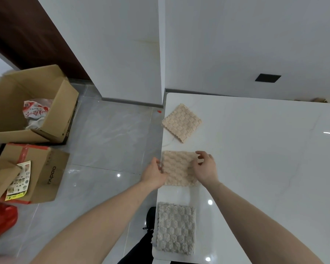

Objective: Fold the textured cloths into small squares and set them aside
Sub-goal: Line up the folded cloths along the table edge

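Note:
Three textured cloths lie along the left edge of the white table. A beige cloth folded into a square sits in the middle. My left hand touches its left edge, fingers curled at the cloth. My right hand hovers over its right edge, fingers spread and bent. Farther away lies another folded beige cloth, turned at an angle. Nearest me is a grey cloth, folded into a rectangle, its left side slightly over the table edge.
Left of the table is a grey tiled floor with an open cardboard box holding bags, a taped box with a leaflet, and a red bag. White walls stand behind. A black shoe shows below the table edge.

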The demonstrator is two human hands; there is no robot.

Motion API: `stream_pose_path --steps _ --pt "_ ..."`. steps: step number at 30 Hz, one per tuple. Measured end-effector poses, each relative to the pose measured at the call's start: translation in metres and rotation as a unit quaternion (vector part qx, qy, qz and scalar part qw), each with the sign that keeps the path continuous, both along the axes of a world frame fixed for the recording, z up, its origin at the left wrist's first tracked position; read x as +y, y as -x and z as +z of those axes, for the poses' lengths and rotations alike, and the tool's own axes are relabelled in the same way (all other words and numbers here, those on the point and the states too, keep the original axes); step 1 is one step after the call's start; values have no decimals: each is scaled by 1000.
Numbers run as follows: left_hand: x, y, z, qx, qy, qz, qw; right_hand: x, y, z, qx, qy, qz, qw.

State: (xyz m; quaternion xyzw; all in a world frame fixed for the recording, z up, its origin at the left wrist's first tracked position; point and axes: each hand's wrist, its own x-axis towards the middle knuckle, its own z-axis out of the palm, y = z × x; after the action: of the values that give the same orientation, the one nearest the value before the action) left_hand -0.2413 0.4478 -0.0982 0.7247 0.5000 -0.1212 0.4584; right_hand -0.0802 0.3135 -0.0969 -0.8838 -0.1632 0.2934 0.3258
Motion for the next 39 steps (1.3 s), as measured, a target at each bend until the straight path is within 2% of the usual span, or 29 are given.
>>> stream_pose_path --steps 3,8,13,18,24,28,30,36,39 --pt "-2 1 3 -42 -81 -37 995 -9 8 -5 5 17 32 999" --pt "-7 -10 1 -60 -44 -127 989 -20 15 -4 32 -1 14 999" --pt "-6 -16 1 -65 -94 -115 987 -27 17 -3 13 -11 30 999" --pt "-17 -12 4 -43 -40 -120 991 -33 15 -2 12 -12 106 994" --pt "-13 -7 16 -44 -91 -120 988 -28 6 3 15 17 120 993" --pt "23 -23 30 -66 -115 -65 989 -19 -6 11 -4 15 64 998" --pt "53 -40 34 -69 -132 -73 986 -4 -15 16 -5 2 32 999" --pt "123 -113 33 -54 -149 -172 972 53 -42 16 108 -49 -120 986" --pt "141 -137 24 -36 -135 -159 977 76 -51 7 141 -53 -166 974"
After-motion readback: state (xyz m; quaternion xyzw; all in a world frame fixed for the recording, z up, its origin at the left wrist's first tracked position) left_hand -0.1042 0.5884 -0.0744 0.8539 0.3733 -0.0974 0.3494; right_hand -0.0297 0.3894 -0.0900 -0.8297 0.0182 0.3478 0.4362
